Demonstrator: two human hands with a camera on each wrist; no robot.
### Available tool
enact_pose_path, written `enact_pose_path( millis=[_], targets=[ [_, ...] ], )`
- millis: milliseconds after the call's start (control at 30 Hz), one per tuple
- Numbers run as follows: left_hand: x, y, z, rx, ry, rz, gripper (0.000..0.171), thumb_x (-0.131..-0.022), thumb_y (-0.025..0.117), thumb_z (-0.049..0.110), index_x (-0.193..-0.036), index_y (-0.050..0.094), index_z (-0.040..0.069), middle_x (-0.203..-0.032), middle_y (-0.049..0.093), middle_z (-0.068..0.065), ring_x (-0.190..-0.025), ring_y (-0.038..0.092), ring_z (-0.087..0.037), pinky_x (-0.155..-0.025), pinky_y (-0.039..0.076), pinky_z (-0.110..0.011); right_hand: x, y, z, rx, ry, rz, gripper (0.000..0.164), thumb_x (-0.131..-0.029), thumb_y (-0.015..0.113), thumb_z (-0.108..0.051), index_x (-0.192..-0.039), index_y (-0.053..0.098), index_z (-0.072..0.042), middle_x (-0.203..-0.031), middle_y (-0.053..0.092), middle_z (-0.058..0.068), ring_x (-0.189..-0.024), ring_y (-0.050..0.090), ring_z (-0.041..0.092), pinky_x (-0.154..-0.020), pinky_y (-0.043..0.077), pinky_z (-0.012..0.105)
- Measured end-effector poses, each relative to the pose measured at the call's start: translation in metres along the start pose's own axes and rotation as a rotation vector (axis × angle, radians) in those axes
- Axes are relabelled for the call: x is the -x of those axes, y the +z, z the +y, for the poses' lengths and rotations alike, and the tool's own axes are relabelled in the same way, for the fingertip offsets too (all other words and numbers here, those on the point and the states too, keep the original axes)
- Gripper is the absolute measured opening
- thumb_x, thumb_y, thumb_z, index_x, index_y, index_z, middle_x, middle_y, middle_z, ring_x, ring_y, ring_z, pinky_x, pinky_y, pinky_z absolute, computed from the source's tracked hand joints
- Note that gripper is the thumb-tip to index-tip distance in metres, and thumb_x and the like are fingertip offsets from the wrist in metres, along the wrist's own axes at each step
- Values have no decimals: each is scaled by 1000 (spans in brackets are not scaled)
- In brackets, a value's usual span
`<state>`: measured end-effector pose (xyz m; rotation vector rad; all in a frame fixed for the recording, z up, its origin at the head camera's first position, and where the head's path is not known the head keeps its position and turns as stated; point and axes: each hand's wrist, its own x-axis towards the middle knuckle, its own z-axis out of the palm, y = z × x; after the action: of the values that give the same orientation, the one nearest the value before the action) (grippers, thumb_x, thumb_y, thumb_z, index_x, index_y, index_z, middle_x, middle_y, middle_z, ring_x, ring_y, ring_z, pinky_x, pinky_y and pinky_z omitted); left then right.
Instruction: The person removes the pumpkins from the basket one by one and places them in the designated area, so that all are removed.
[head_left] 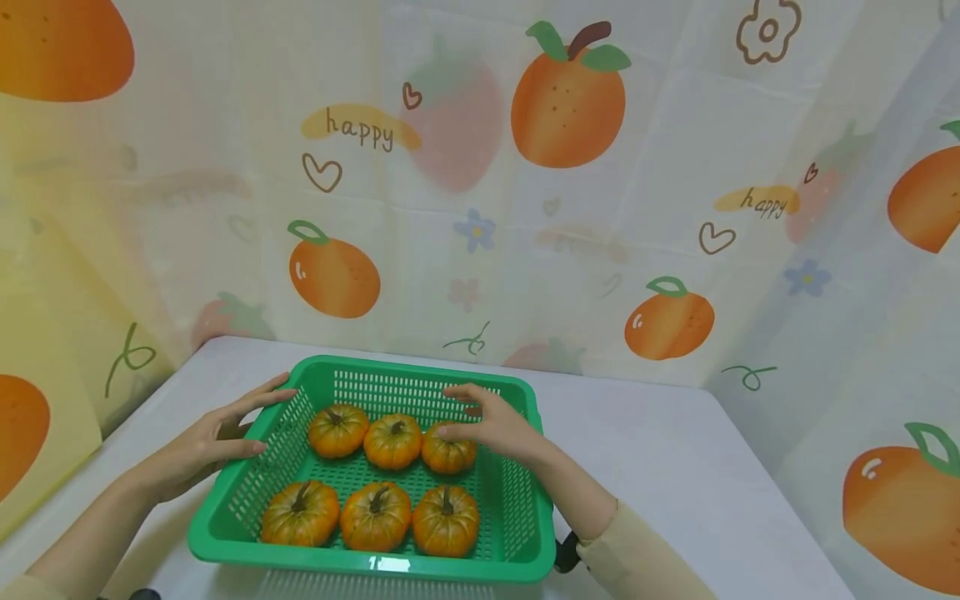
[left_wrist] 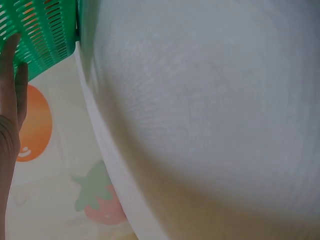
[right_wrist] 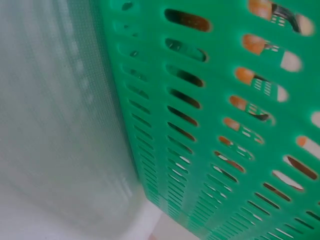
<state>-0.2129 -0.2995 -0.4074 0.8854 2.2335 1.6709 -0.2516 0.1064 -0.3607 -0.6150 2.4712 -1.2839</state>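
A green plastic basket with slotted walls holds several small orange pumpkins in two rows. At its left rim is my left hand, its fingers extended over the edge and thumb apart. The left wrist view catches the fingers of that hand against the slotted wall. My right hand reaches over the right rim into the basket, thumb and fingers spread. Its thumb overlaps the back-right pumpkin in the head view. The right wrist view is filled by the basket's outer wall; the right hand is hidden there.
The basket stands on a table with a white cloth. Behind and beside the table hangs a curtain printed with fruit. A black strap-like piece shows by the right wrist.
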Motion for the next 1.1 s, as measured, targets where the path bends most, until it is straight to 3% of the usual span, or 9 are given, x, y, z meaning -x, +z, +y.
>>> enact_pose_path(
  millis=[233,567,633,700,800,867,967,1100],
  targets=[
    [0,1,0,14,3,-2,66,-97,47,-3,-157,19,3,-169,-10,5,-130,16,23,-91,42,-16,-9,8,7,49,33,19,64,-84,77,-33,-141,53,-16,-148,51,13,-133,48,39,-103,46,54],
    [0,1,-2,38,-16,2,66,-98,46,-2,-157,18,4,-169,-11,7,-137,7,14,-93,40,-13,-13,16,12,177,22,16,62,-80,81,-27,-136,57,-11,-145,54,14,-136,48,36,-109,42,54],
    [1,1,-2,45,-19,2,66,-98,46,-2,-157,17,4,-169,-12,7,-145,-2,5,-93,40,-13,-13,16,12,193,15,6,62,-80,81,-26,-135,57,-9,-144,54,16,-135,48,37,-108,42,55],
    [1,1,-3,50,-27,2,67,-98,46,-1,-158,17,4,-169,-12,8,-151,-12,-13,-93,40,-14,-13,16,13,202,8,-4,63,-80,81,-25,-135,56,-8,-143,55,16,-134,49,37,-107,43,54],
    [1,1,-3,51,-37,5,67,-98,46,-1,-158,16,5,-169,-12,9,-148,-21,-40,-92,41,-15,-14,17,15,214,-4,-28,66,-79,82,-23,-137,55,-6,-140,57,16,-128,53,33,-104,47,51],
    [0,1,-3,47,-35,7,67,-98,46,-1,-158,17,5,-169,-11,8,-146,-22,-44,-91,41,-17,-15,17,15,224,-11,-42,69,-77,83,-22,-138,54,-6,-137,59,15,-121,57,29,-100,49,47],
    [0,1,-3,36,-32,9,67,-98,46,-1,-158,17,5,-169,-11,9,-150,-17,-36,-91,42,-19,-15,17,15,260,-34,-58,71,-76,84,-19,-138,53,-4,-132,61,15,-112,58,26,-94,51,45],
    [0,1,-2,20,-29,13,67,-98,46,0,-158,17,5,-169,-10,8,-150,-3,-9,-90,44,-21,-15,18,15,335,-70,-70,74,-75,84,-15,-140,52,-2,-133,61,17,-120,56,31,-102,47,48]
  ],
)
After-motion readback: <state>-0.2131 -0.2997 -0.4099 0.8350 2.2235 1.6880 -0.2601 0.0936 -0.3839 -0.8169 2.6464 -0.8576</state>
